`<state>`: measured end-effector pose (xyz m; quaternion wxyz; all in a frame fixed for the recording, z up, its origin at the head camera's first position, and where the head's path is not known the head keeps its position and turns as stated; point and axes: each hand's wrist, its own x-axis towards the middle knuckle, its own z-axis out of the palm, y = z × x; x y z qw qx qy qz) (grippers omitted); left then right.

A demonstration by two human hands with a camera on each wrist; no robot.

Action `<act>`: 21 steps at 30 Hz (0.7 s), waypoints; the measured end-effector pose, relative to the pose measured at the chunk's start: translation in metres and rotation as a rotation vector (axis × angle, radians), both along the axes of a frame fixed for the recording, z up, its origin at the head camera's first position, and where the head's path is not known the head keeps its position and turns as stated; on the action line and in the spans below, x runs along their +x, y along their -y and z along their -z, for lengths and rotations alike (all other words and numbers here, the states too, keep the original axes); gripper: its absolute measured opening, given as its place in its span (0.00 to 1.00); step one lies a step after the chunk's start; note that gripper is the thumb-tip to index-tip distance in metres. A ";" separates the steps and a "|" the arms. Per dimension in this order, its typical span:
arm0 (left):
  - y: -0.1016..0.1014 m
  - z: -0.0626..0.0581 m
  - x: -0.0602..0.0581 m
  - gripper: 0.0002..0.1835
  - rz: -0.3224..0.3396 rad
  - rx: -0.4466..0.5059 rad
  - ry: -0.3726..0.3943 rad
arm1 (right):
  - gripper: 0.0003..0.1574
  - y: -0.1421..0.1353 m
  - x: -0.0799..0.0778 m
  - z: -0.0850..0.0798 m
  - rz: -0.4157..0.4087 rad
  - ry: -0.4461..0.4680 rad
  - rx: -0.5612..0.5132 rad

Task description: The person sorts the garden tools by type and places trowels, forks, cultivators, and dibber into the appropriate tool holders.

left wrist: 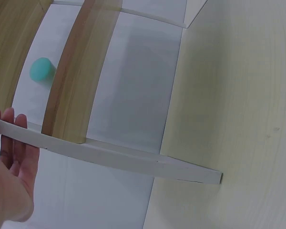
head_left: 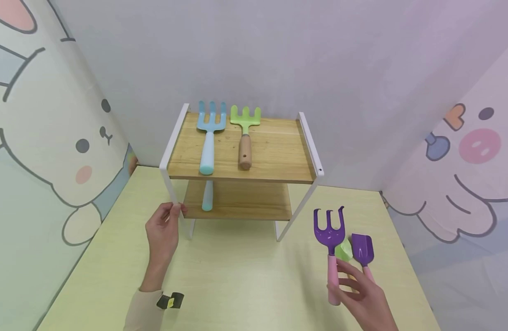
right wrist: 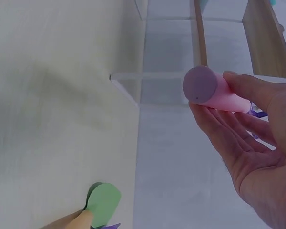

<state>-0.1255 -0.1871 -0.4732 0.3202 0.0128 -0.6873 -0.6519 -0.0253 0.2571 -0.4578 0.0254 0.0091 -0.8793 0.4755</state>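
Observation:
My right hand (head_left: 363,294) holds a toy garden fork (head_left: 329,235) by its pink handle (right wrist: 224,95), pinched between thumb and fingers. Its purple tines point up and away, above the table. At the front left of a two-tier shelf (head_left: 274,156), my left hand (head_left: 163,230) grips the white leg (left wrist: 119,160). On the top board lie a light blue fork (head_left: 208,147) and a green fork (head_left: 245,149) with a wooden handle, side by side. A light blue handle (head_left: 207,196) shows on the lower board; its far end is hidden.
Beside the right hand, a purple shovel (head_left: 363,249) with a pink handle and a green tool (head_left: 343,250), partly covered, lie on the pale table (head_left: 237,285). Cloth printed with cartoon animals (head_left: 51,128) hangs behind and at the sides.

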 end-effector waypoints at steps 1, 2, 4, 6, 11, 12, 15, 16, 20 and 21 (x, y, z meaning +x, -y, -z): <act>0.000 0.000 0.000 0.09 0.000 0.001 0.000 | 0.34 0.001 0.000 -0.001 -0.012 -0.016 0.007; 0.000 0.000 0.000 0.09 0.001 0.005 0.001 | 0.34 0.001 0.000 -0.003 -0.025 -0.029 0.014; 0.000 0.000 0.000 0.09 0.003 0.009 -0.001 | 0.34 0.002 0.000 -0.006 -0.045 -0.058 0.039; 0.000 0.001 0.000 0.08 0.010 0.022 -0.007 | 0.35 0.003 0.000 -0.009 -0.070 -0.088 0.063; 0.001 0.001 0.000 0.08 0.018 0.038 -0.021 | 0.38 0.005 0.000 -0.020 -0.133 -0.160 0.100; 0.001 0.001 0.000 0.08 0.019 0.039 -0.022 | 0.38 0.006 0.000 -0.022 -0.147 -0.171 0.104; 0.001 0.000 0.000 0.08 0.022 0.048 -0.023 | 0.39 0.009 0.000 -0.028 -0.185 -0.197 0.105; 0.001 0.000 0.000 0.07 0.024 0.054 -0.023 | 0.39 0.010 0.000 -0.029 -0.194 -0.201 0.104; 0.001 0.001 -0.001 0.07 0.031 0.073 -0.021 | 0.41 0.013 -0.001 -0.036 -0.213 -0.189 0.113; 0.001 0.001 -0.001 0.07 0.030 0.073 -0.017 | 0.42 0.014 -0.002 -0.038 -0.217 -0.188 0.118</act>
